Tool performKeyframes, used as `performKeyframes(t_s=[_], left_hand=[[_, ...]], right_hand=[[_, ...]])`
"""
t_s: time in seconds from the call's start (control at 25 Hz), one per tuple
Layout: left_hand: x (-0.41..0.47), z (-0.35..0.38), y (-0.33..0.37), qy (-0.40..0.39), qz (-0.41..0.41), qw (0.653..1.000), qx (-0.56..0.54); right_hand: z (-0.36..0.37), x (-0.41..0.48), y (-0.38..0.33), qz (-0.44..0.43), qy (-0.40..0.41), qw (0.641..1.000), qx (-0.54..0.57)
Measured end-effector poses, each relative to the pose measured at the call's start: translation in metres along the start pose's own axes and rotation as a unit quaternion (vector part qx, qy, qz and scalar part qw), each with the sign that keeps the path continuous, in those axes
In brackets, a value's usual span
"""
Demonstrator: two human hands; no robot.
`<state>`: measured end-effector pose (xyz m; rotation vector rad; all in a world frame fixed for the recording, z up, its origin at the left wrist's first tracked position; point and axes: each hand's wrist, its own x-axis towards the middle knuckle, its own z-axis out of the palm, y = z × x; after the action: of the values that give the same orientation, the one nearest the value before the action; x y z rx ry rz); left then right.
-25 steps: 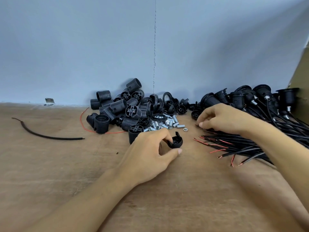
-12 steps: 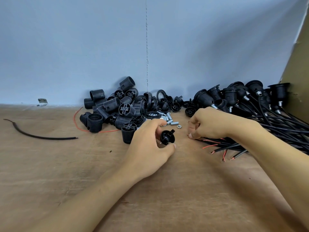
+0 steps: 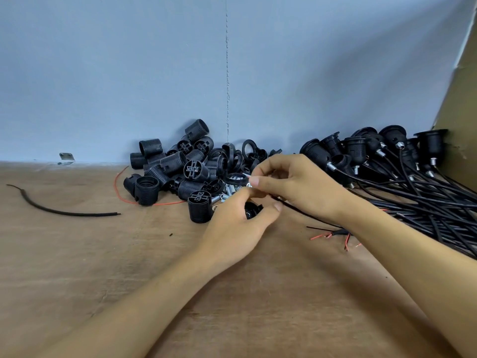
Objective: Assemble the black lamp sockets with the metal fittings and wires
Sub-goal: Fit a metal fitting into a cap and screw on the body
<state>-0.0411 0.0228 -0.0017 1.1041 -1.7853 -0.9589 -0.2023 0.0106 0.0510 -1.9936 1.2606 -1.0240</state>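
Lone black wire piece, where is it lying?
In the head view, the lone black wire piece lies on the wooden table, far left, left of the pile of black sockets.

A small metal bracket (image 3: 66, 158) sits where wooden table (image 3: 77, 254) meets blue-grey wall (image 3: 103, 73).

You face a plain, pale blue-grey wall (image 3: 103, 73) from 10 to 1 o'clock, with a thin vertical seam (image 3: 227, 73) at 12. Below it spreads a scuffed brown wooden surface (image 3: 77, 267). At 10 o'clock a small metal bracket (image 3: 66, 158) sits where they meet. At 2 o'clock rises a brown cardboard panel (image 3: 462, 112). The light is soft and even.
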Motion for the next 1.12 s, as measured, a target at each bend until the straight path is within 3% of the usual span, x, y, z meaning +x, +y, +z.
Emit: performKeyframes(t_s=[0.2,0.32,0.4,0.56,0.68,0.8,0.92,1.0,1.04,1.12], left_hand=[[0.001,-0.004,0.000,0.080,0.041,0.994,-0.066],[0.008,-0.010,-0.004,0.173,0.019,0.974,-0.148],[0.008,-0.012,-0.005,0.181,0.015,0.966,-0.187],[-0.001,-0.005,-0.004,0.094,-0.004,0.987,-0.128],[-0.004,-0.004,-0.007,0.023,-0.038,0.997,-0.055],[-0.004,-0.004,-0.007,-0.003,-0.024,1.000,-0.007],[-0.007,-0.001,-0.001,-0.010,0.031,0.998,0.046],[-0.010,0.004,0.001,-0.032,0.084,0.991,0.099],[-0.011,0.006,0.003,-0.032,0.100,0.986,0.126],[-0.011,0.007,0.003,-0.005,0.105,0.984,0.141]], right_hand=[[0.001,0.002,-0.002,-0.012,-0.034,0.998,0.053],[-0.018,0.004,0.009,0.065,-0.130,0.986,-0.082],[-0.027,0.002,0.017,0.081,-0.166,0.977,-0.107],[-0.021,0.000,0.027,0.052,-0.089,0.994,-0.028],[-0.007,0.004,0.023,0.029,0.032,0.997,0.065],[0.006,0.008,0.016,0.065,0.120,0.949,0.283],[0.021,0.009,0.009,0.125,0.138,0.843,0.505],[0.027,0.010,0.008,0.132,0.148,0.787,0.585],[0.028,0.010,0.008,0.127,0.154,0.778,0.596],[0.026,0.010,0.010,0.106,0.153,0.798,0.573]])
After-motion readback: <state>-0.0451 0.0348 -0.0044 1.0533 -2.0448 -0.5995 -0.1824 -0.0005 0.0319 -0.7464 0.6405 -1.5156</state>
